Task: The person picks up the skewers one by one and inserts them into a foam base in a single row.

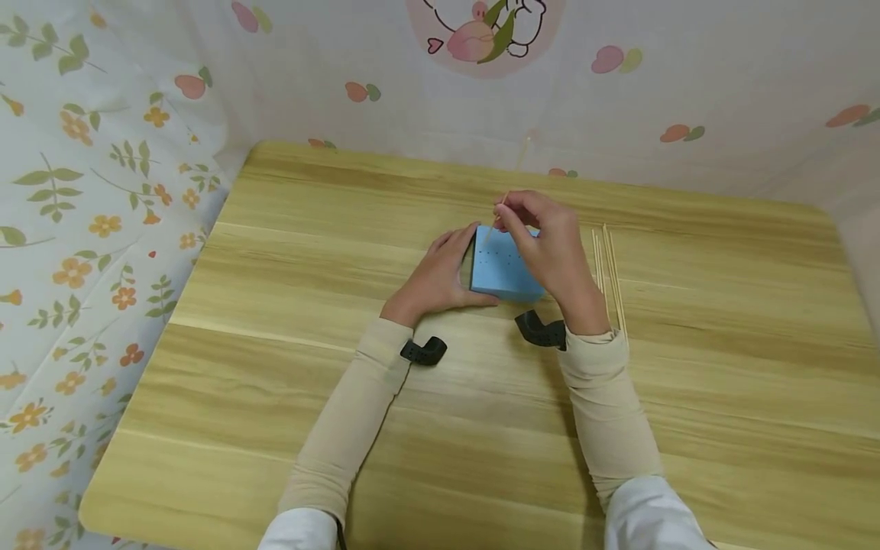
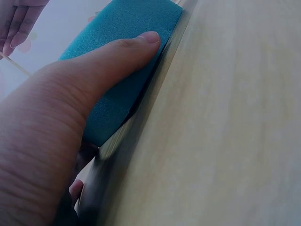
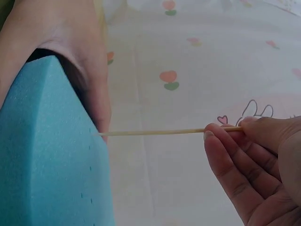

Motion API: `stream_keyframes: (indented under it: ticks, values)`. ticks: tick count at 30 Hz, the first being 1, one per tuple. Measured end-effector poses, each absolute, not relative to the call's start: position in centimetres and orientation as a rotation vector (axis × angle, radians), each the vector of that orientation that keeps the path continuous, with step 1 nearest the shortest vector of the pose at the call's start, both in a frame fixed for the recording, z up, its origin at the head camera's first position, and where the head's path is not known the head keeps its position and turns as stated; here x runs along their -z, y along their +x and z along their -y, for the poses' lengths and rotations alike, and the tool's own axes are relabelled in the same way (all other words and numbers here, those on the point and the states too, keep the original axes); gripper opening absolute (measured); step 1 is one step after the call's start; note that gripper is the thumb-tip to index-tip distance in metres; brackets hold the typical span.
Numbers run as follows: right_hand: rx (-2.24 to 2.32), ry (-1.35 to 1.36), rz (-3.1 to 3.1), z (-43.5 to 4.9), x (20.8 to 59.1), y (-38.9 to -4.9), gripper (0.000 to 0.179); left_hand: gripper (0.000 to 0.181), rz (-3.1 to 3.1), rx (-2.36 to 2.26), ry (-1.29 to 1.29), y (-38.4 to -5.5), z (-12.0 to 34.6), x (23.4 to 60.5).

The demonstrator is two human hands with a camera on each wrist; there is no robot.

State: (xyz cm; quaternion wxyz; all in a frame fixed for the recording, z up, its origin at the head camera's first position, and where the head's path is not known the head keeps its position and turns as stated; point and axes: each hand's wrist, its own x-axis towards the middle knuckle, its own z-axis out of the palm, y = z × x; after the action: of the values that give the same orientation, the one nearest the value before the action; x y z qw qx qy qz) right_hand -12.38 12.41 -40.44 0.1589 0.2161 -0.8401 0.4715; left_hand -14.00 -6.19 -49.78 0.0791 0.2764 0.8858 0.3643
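A blue foam block (image 1: 505, 267) with several small holes in its top lies flat on the table. My left hand (image 1: 440, 271) grips it from the left, thumb (image 2: 136, 49) along the near side and the other fingers round the far left corner. Above the block, my right hand (image 1: 546, 233) pinches a thin wooden skewer (image 3: 155, 132) between thumb and fingers. The skewer stands slightly tilted, its lower end right at the block's top face near the far left corner, close to the row of holes (image 3: 91, 168).
Several loose skewers (image 1: 610, 267) lie on the wooden table (image 1: 722, 344) to the right of the block, partly behind the right wrist. Black curved wrist mounts (image 1: 425, 351) stick out from both sleeves. A patterned cloth (image 1: 309, 46) hangs behind the table's far edge.
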Motion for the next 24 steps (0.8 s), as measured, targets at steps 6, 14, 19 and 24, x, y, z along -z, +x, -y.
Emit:
stream_keyframes:
  ticks: [6, 14, 19, 24]
  values:
    - [-1.336, 0.628, 2.436, -12.33, 40.42, -12.47, 0.015, 0.128, -2.653, -1.099, 0.821, -13.93, 6.17, 49.67]
    - [-1.182, 0.692, 2.548, -12.31, 40.96, -12.61, 0.015, 0.126, -2.653, -1.1, 0.83, -13.74, 6.04, 49.61]
    - [-1.195, 0.704, 2.568, -12.33, 41.04, -12.49, 0.016, 0.126, -2.652, -1.11, 0.851, -13.71, 6.04, 49.67]
    - [-1.211, 0.689, 2.576, -12.43, 41.11, -12.5, 0.018, 0.126, -2.659, -1.112, 0.855, -13.75, 5.98, 49.78]
